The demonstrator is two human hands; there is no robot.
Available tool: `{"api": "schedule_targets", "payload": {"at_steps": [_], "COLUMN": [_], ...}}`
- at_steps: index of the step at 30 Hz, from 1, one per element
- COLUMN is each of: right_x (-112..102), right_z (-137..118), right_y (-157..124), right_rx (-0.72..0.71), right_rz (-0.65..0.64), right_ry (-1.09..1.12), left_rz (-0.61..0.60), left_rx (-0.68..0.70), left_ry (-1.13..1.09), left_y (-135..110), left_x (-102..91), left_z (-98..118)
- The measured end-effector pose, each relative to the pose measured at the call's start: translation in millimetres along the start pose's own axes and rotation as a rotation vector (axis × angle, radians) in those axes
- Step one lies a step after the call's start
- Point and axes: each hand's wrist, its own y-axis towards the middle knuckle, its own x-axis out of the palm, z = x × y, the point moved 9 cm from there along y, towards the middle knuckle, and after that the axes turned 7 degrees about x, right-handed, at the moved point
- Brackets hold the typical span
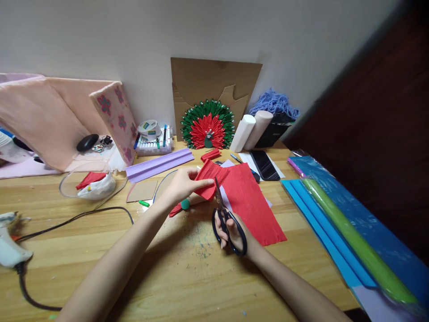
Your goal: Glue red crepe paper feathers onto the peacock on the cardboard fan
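Observation:
My left hand [185, 182] pinches a piece of red crepe paper [212, 172] between thumb and fingers, above the middle of the table. In my right hand [237, 228] is a pair of black-handled scissors [219, 197], its fingers through the handle loops. The blades point up and away, right at the edge of the held paper; whether they are cutting into it I cannot tell. A larger red crepe sheet [253, 203] lies flat on the table behind and to the right of the scissors. A green round piece [185, 204] shows below my left hand.
A glue gun [13, 241] with a black cord lies at the left, near a clear bowl [63, 190]. Behind stand a red-green paper peacock [208, 127], a marker box [154, 145] and white rolls [243, 133]. A phone [264, 164] and blue-green paper rolls [355, 232] are right.

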Motion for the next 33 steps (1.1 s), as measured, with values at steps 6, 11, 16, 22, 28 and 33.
{"api": "schedule_targets", "payload": {"at_steps": [6,11,16,22,28,33], "right_x": [3.0,9.3,16.5,21.7,14.4,0.4], "right_z": [1.8,-0.9,-1.3,0.1,-0.9,-1.9], "right_y": [0.5,-3.5,-8.7,-10.2,-5.6,-0.8], "right_rx": [-0.004,0.043,0.082,0.158,0.099,-0.016], "right_rz": [-0.047,-0.100,-0.164,-0.169,-0.112,-0.035], "right_ry": [-0.032,-0.051,-0.077,-0.022,-0.060,-0.005], "left_rz": [0.052,0.135,0.110,0.082,0.306,0.383], "left_rx": [0.027,0.052,0.024,0.057,0.134,-0.013], "left_ry": [0.011,0.128,0.107,0.097,0.230,0.438], "left_y": [0.7,-0.6,-2.7,-2.6,-8.7,-26.8], "left_x": [-3.7,-15.2,-17.7,-18.8,-34.0,-31.2], "left_z": [4.4,7.8,6.8,14.4,30.4,33.9]}}
